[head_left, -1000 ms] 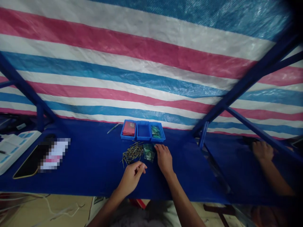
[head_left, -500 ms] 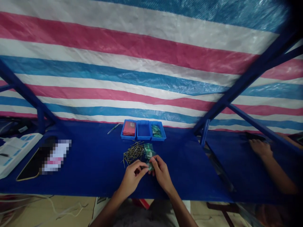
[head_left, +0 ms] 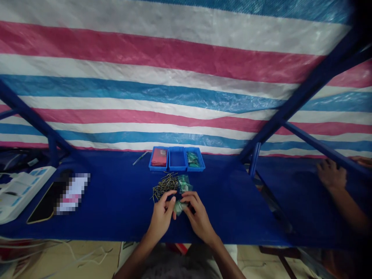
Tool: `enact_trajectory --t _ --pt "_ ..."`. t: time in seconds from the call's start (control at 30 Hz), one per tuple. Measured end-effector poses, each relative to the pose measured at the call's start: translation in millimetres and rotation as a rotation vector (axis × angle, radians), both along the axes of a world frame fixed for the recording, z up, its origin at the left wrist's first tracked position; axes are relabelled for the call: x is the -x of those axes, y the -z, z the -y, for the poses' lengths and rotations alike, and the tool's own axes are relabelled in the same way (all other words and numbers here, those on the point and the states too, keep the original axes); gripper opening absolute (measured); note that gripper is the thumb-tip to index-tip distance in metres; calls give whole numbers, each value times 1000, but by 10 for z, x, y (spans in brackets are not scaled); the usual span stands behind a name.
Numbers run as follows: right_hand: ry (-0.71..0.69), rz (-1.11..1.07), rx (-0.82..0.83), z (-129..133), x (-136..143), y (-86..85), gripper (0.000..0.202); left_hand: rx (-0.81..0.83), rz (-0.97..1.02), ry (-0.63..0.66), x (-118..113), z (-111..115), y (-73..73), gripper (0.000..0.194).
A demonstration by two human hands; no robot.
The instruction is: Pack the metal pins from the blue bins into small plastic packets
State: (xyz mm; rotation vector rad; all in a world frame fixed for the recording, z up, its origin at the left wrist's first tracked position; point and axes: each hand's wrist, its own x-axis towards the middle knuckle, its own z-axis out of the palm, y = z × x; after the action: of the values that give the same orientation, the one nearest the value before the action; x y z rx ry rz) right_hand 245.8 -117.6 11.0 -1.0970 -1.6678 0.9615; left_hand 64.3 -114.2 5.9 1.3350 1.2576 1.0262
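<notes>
A small greenish clear plastic bag [head_left: 179, 207] is between my two hands above the table. My right hand [head_left: 200, 217] grips its right side with thumb and bent fingers. My left hand [head_left: 160, 217] has its fingers around the bag's left edge; its forefinger stands apart from the thumb. What lies inside the bag is too small to make out. Just beyond my hands is a heap of thin dark and gold metal rods [head_left: 165, 185], resembling small drill bits. Right of the heap lies another greenish plastic bag [head_left: 184, 183].
Three joined blue bins [head_left: 177, 169] stand behind the heap: red packets left, green bags right. A pen-like stick [head_left: 140, 158] lies beside them. Leftward are a phone [head_left: 43, 205] and a white power strip [head_left: 31, 190]. Blue frame bars [head_left: 279, 120] slant at right, near another person's hand [head_left: 333, 174].
My hands have drawn slightly apart at the fingertips, and more of the bag shows between them. The view has shifted a little. The other person's hand at right has moved.
</notes>
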Motion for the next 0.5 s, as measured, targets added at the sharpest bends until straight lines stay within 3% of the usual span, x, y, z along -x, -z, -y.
enact_trajectory --t 0.1,0.23,0.37,0.5 --pt "51 -104 117 -15 -16 25 13 -18 -5 14 0 7 -3 42" --pt "87 -298 229 -18 -26 49 40 -87 -16 33 10 8 21 30" --pt "57 -314 265 -34 -35 12 26 -212 -26 53 14 1 0 44" --pt "25 -285 322 -50 -54 -24 35 -245 -72 55 26 -11 -47 17"
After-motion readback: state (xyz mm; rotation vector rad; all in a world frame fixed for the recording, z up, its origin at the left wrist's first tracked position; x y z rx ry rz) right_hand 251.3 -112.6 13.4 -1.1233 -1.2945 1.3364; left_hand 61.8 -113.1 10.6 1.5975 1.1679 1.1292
